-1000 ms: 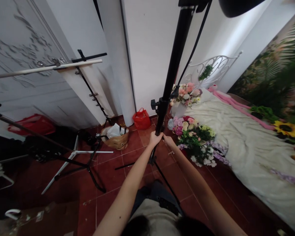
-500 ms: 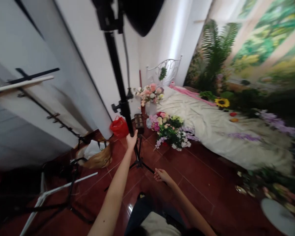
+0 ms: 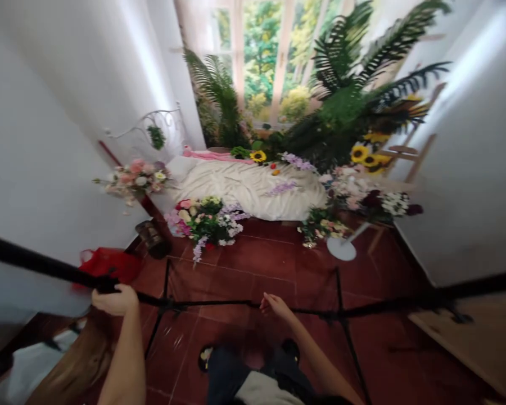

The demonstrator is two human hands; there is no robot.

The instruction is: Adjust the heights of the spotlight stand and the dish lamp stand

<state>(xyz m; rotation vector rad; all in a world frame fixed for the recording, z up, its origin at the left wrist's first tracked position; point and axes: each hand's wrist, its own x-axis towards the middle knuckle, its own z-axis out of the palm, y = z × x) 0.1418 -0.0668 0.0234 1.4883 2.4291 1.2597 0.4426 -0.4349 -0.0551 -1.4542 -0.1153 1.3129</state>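
At the lower left, my left hand [image 3: 117, 299] is wrapped round the pole of a black light stand [image 3: 37, 260], close to its clamp knob. The pole looks strongly slanted, and its lower end and thin spread legs [image 3: 167, 281] show just right of the hand. My right hand [image 3: 275, 305] hovers in front of my body with fingers loosely curled in and nothing visible in them. Behind its fingertips passes a thin black leg bar [image 3: 231, 302]; I cannot tell whether they touch. A second black stand [image 3: 405, 304] stretches in from the right.
A bed with cream bedding [image 3: 231, 185] stands ahead. Artificial flowers [image 3: 206, 219] and a wooden barrel [image 3: 152, 239] are on the red tiled floor [image 3: 257, 253]. A red bag [image 3: 113, 264] and a woven basket [image 3: 84, 360] lie left. At right are a white round base [image 3: 341, 249] and a wooden chair [image 3: 417, 160].
My view has swung right, bringing the whole bed, the palms and a second stand into sight. My left hand still grips the stand, now farther left in view. My right hand stays loosely curled.
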